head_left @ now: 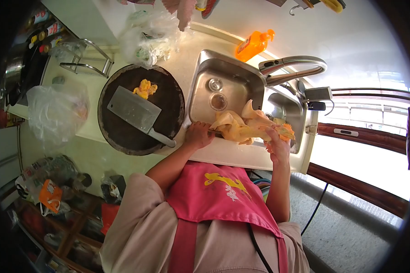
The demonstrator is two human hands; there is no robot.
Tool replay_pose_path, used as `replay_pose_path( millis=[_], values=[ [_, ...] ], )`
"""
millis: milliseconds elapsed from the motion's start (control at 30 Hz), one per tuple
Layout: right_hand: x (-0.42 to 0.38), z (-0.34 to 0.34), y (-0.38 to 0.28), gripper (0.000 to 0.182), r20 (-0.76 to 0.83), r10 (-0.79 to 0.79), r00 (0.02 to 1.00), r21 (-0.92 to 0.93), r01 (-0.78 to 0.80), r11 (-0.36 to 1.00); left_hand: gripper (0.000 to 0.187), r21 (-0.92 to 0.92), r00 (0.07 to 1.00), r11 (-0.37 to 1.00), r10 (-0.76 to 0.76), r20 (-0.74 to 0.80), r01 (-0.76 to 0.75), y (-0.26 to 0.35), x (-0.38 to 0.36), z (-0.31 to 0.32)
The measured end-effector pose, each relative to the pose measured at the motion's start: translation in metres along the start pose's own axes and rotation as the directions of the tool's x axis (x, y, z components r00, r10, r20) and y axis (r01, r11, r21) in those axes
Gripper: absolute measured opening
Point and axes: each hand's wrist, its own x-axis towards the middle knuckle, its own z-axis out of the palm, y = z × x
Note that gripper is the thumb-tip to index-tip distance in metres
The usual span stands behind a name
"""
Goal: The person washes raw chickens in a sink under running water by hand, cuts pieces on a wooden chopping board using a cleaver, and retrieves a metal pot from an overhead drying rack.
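A pale yellow plucked chicken (234, 127) lies across the front rim of the steel sink (202, 98). My right hand (278, 144) is closed around its neck, close to the orange-red head end. At the chicken's other end, my left hand (199, 135) has its fingers curled in; a thin dark piece shows between it and the chicken, too small to identify. To the left, a cleaver (134, 109) rests flat on a round dark chopping board (118, 134), with a yellow lump (145, 88) beside its blade.
An orange pump bottle (253, 45) and a curved faucet (300, 63) stand behind the sink. Plastic bags (150, 38) lie behind the board. Left of it are a metal rack (89, 61) and another clear bag (59, 113). A second basin (284, 107) sits right.
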Motion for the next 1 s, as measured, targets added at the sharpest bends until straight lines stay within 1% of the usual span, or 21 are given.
replay_pose_path(
  millis=[167,267,367,467,567,633,767,867,967,1000],
  values=[
    [0.001,0.000,0.001,0.027,-0.019,0.012,1.000,-0.009,-0.012,1.000,0.033,-0.008,1.000,1.000,0.013,0.002,-0.013,0.000,0.000,0.000],
    [0.003,-0.002,0.003,0.028,-0.011,0.024,1.000,-0.029,-0.024,0.999,0.035,-0.014,1.000,1.000,-0.005,0.031,0.006,0.001,0.001,0.000],
    [0.005,-0.002,0.007,0.027,0.005,0.016,1.000,-0.025,-0.016,1.000,0.044,-0.004,0.999,1.000,0.012,0.032,-0.012,0.000,0.000,-0.001],
    [0.004,-0.001,0.006,0.026,0.006,0.025,1.000,-0.045,-0.025,0.999,0.055,-0.025,0.997,0.999,-0.038,0.066,0.040,0.009,0.002,-0.014],
    [0.001,-0.001,0.002,0.027,0.000,0.024,1.000,-0.070,-0.024,0.997,0.061,-0.052,0.988,0.995,-0.074,0.137,0.081,0.010,0.003,-0.015],
    [0.002,-0.003,0.002,0.027,0.004,0.000,1.000,-0.064,0.000,0.998,0.061,-0.041,0.987,0.996,-0.076,0.140,0.083,0.011,0.002,-0.016],
    [0.002,-0.001,-0.004,0.028,0.009,0.031,0.999,-0.051,-0.031,0.998,0.061,-0.039,0.991,0.996,-0.074,0.110,0.079,0.011,0.003,-0.013],
    [0.001,0.000,-0.006,0.027,0.008,0.038,0.999,-0.058,-0.038,0.998,0.053,-0.022,0.999,0.999,-0.027,0.046,0.028,0.007,0.002,-0.006],
    [0.001,0.000,-0.007,0.027,0.002,0.031,1.000,-0.056,-0.031,0.998,0.053,0.001,0.999,1.000,-0.002,-0.034,0.002,0.005,0.002,0.001],
    [-0.003,0.002,-0.012,0.027,-0.006,0.035,0.999,-0.063,-0.035,0.997,0.052,-0.003,1.000,1.000,-0.005,-0.026,0.005,0.005,0.002,0.000]
  ],
)
